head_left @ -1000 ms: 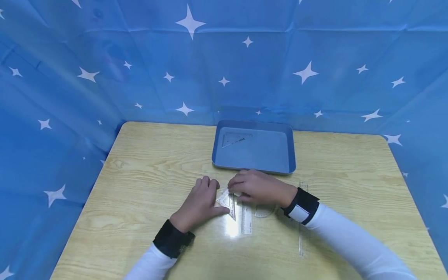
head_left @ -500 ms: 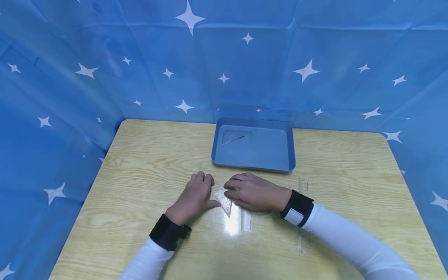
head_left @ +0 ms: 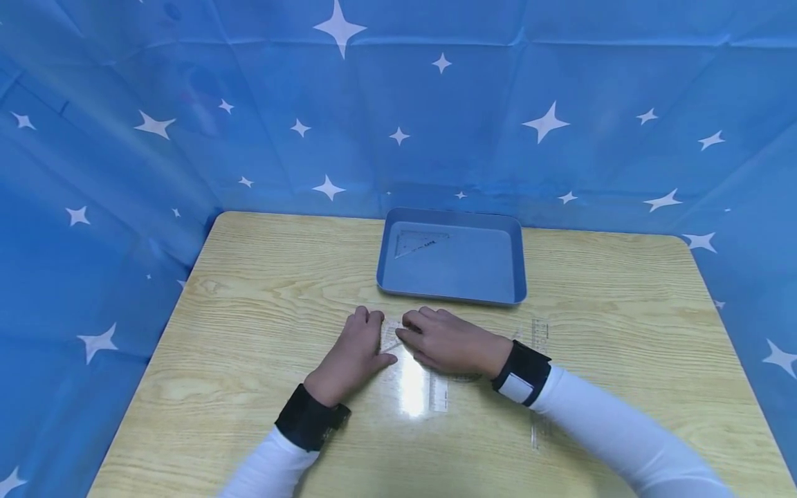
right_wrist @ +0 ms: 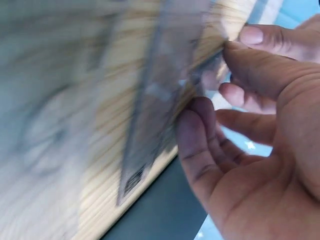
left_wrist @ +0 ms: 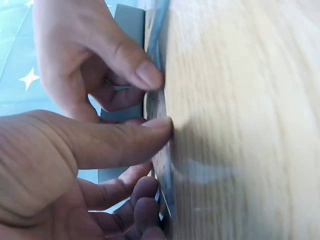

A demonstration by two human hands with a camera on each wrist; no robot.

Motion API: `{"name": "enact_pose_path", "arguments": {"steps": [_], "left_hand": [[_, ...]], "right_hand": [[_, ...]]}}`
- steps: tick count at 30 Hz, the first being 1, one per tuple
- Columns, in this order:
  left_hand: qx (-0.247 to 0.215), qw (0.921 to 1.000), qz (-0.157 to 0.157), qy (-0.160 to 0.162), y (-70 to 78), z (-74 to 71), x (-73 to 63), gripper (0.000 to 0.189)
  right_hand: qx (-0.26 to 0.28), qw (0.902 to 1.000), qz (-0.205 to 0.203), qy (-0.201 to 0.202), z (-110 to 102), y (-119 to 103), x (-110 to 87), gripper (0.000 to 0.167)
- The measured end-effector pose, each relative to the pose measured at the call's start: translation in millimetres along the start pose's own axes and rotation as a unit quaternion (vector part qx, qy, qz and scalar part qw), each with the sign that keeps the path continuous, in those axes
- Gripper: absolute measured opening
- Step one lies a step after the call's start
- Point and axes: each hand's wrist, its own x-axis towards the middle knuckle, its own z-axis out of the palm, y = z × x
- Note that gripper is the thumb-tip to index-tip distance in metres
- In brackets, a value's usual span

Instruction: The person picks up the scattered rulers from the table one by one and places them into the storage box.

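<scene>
Dial centre is the small clear set square [head_left: 389, 337], with twelve o'clock toward the far table [head_left: 268, 277] edge. From my position, the left hand [head_left: 349, 356] is at eight o'clock, thumb and fingers gripping the piece; the piece itself sits between both hands. The blue tray [head_left: 479, 270] lies at one o'clock — a second set square [head_left: 414, 242] in its left part. Between four and five lies a short ruler [head_left: 438, 395]. The right hand [head_left: 450, 340], at three, pinches the centre piece. A protractor [head_left: 467, 378] — mostly hidden — lies at four; farther out, a long ruler [head_left: 539, 334] passes beneath the right arm.
</scene>
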Motion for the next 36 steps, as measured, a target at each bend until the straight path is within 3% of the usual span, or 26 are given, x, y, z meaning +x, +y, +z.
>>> {"name": "enact_pose_path", "arguments": {"steps": [6, 9, 16, 26, 31, 36], "left_hand": [[-0.032, 0.9978, -0.055, 0.018, 3.6, 2.2, 4.0, 0.053], [-0.039, 0.9962, -0.074, 0.023, 3.2, 0.7, 5.5, 0.049], [-0.057, 0.9935, -0.097, 0.016, 4.7, -0.1, 11.1, 0.041], [-0.087, 0.9911, -0.101, 0.002, 3.5, -3.6, 16.0, 0.038], [-0.102, 0.9894, -0.101, 0.020, 5.3, -2.4, 14.8, 0.034], [-0.092, 0.9889, -0.104, 0.051, 7.0, -0.9, 12.9, 0.024]], "right_hand": [[0.035, 0.9976, 0.005, 0.059, 5, 0, 8.9, 0.029], [0.067, 0.9950, 0.021, 0.070, 5, 0, 16.9, 0.026], [0.107, 0.9901, 0.087, 0.027, 3, -1, 31.7, 0.038], [0.179, 0.9679, 0.175, -0.024, 1, -2, 36.9, 0.042], [0.181, 0.9637, 0.194, -0.032, -1, -5, 38.9, 0.048], [0.191, 0.9652, 0.178, -0.016, -2, -8, 39.9, 0.044]]}}
